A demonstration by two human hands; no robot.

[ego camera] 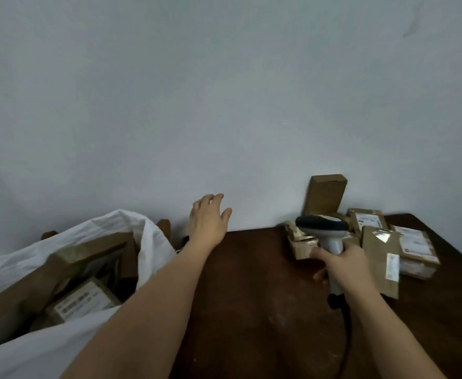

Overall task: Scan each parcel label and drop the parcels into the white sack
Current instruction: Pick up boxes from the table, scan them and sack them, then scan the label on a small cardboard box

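Dark table (251, 283), scanner (323, 228) in right hand (344, 262)

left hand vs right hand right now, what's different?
The left hand is open, fingers spread, holding nothing; the right hand grips the scanner by its handle. The left hand is raised near the wall, right of the sack; the right hand sits lower over the table, beside the parcels. Both are bare, palms down.
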